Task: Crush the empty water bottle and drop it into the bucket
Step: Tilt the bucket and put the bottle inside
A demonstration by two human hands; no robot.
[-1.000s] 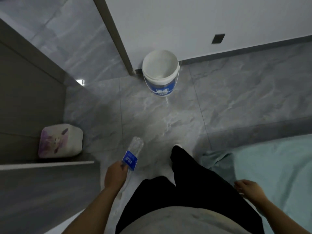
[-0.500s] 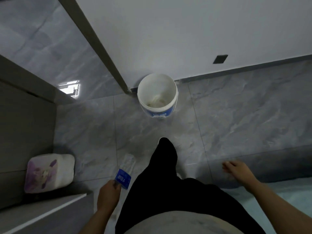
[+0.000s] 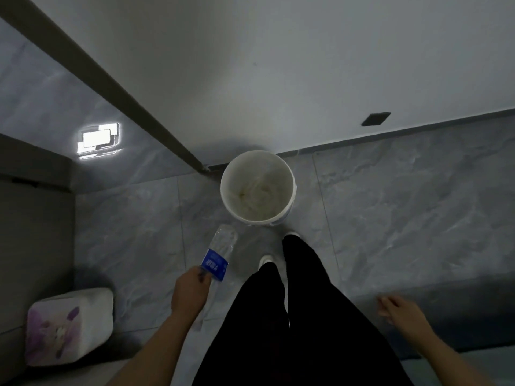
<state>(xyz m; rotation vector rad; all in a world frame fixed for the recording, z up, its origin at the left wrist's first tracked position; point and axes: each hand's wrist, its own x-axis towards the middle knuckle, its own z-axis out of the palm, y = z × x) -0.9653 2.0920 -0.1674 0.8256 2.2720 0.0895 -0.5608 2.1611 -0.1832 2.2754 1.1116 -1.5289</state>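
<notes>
Fingers (image 3: 201,275) of the left hand (image 3: 189,293) clamp the blue-labelled bottle (image 3: 220,250), print unreadable; right hand (image 3: 401,310) fingers apart.

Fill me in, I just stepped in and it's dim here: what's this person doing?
A person stands over a white bucket on the tiled floor. The left hand grips a clear water bottle with a blue label, pointing toward the bucket but not over it. The bottle does not look crushed yet. The right hand hangs free, holding nothing.

White bucket (image 3: 257,188); clear bottle (image 3: 220,249), blue label (image 3: 214,265).
</notes>
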